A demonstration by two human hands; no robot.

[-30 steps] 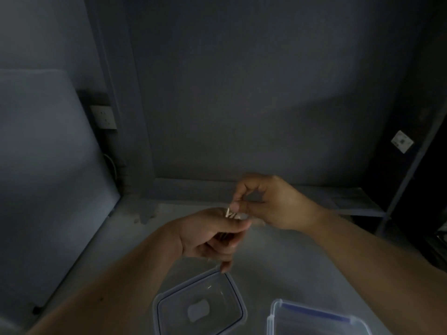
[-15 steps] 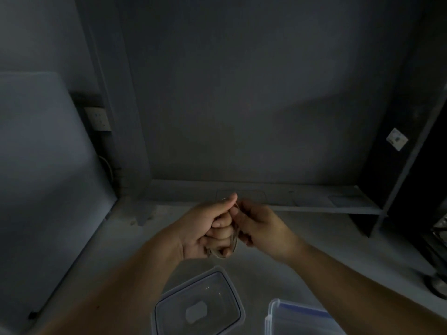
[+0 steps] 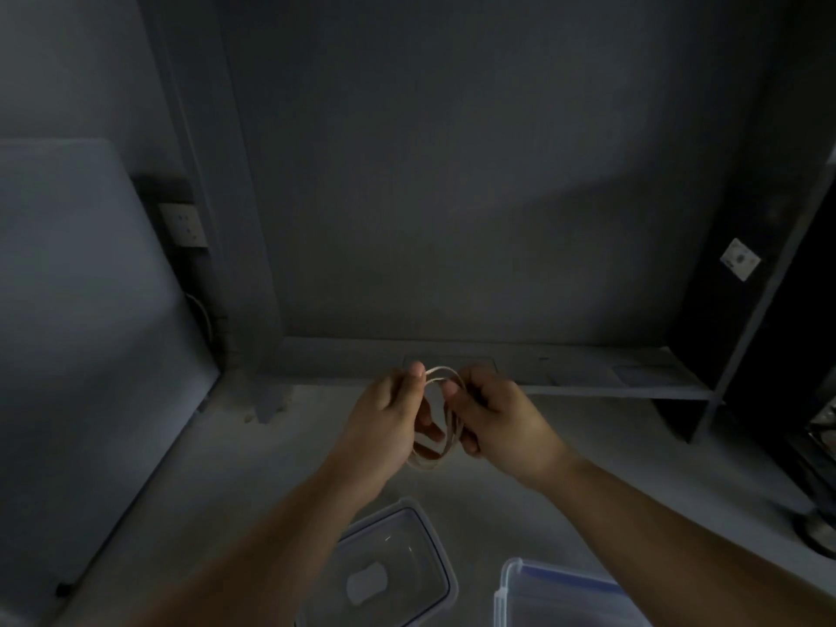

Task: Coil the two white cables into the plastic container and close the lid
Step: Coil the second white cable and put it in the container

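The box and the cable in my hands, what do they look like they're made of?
Container: clear, glossy plastic, likely rigid; the surface shows through its walls, with a blue strip along the rim.
Lid: the same clear plastic, with small glints and a dark edge band.
White cable: pale, smooth, flexible jacket, probably rubbery plastic; it holds soft loops between both hands.

A dim, bare utility corner: grey concrete floor (image 3: 565, 445) meets a plain wall (image 3: 452, 196), with a wall socket (image 3: 184, 224) left of it and low.
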